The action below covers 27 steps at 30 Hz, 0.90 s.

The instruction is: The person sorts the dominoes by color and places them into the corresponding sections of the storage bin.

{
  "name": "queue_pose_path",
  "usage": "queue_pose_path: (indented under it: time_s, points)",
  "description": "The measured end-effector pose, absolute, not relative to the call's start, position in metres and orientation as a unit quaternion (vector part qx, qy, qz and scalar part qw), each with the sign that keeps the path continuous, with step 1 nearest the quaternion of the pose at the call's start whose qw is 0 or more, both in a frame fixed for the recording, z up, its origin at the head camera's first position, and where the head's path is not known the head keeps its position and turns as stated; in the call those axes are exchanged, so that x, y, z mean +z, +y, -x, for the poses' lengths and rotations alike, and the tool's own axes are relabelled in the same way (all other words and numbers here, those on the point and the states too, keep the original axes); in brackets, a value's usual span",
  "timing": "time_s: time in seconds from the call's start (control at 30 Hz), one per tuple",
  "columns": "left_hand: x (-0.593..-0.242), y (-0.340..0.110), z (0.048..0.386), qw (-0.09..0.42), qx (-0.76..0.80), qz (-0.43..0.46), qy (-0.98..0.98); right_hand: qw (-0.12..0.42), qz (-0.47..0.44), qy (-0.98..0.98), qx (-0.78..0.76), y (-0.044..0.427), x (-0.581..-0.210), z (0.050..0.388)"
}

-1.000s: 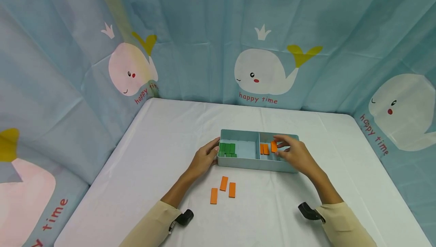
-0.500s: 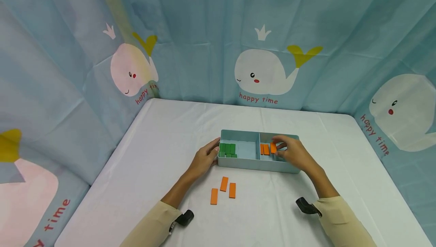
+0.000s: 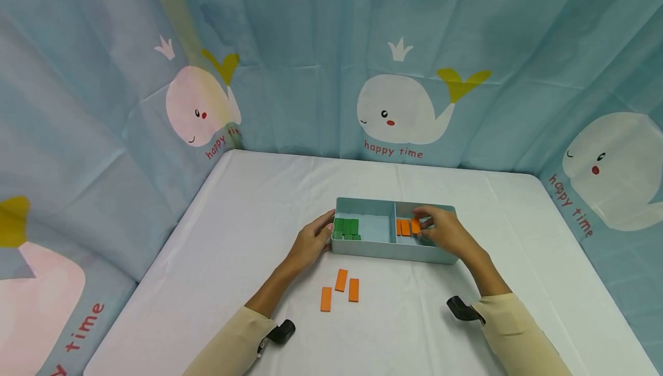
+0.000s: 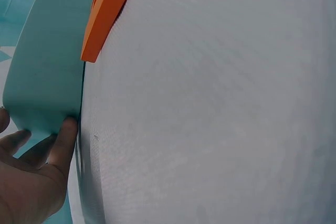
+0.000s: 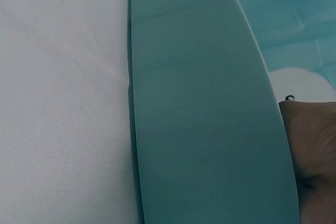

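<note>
A blue-green two-compartment box [image 3: 393,251] sits on the table. My left hand [image 3: 309,242] rests on its left end; in the left wrist view the fingertips [image 4: 67,127] touch the end wall. Over the right compartment, my right hand [image 3: 449,233] pinches an orange tile [image 3: 415,226] between thumb and fingers. Two orange tiles [image 3: 405,227] lie beside it, near the divider. Several green tiles [image 3: 346,227] lie at the left of the left compartment. In the right wrist view the front wall [image 5: 205,103] hides the fingertips and the held tile.
Three loose orange tiles [image 3: 354,290] lie on the white tablecloth [image 3: 248,203] in front of the box. A curtain with whale prints [image 3: 396,108] hangs behind and beside the table.
My right hand has lowered the orange tile slightly into the right compartment, closer to the two tiles there. The left hand has stayed at the box's left end.
</note>
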<state>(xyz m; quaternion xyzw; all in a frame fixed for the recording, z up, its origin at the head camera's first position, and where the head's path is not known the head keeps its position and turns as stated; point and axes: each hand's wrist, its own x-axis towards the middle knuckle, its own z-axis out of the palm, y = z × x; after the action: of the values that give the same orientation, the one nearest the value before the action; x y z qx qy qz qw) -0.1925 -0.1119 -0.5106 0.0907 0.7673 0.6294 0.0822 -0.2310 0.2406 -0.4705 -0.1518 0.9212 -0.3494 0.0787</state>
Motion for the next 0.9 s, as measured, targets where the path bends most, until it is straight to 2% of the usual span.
queue_pose_path:
  time_s: [0.3, 0.9]
  points:
    - [-0.510, -0.111, 0.192, 0.086, 0.632, -0.092, 0.765, 0.072, 0.149, 0.923, -0.348, 0.241, -0.470, 0.228]
    - [-0.507, -0.111, 0.191, 0.090, 0.631, -0.093, 0.765, 0.006, 0.163, 0.917, -0.364, 0.241, -0.466, 0.207]
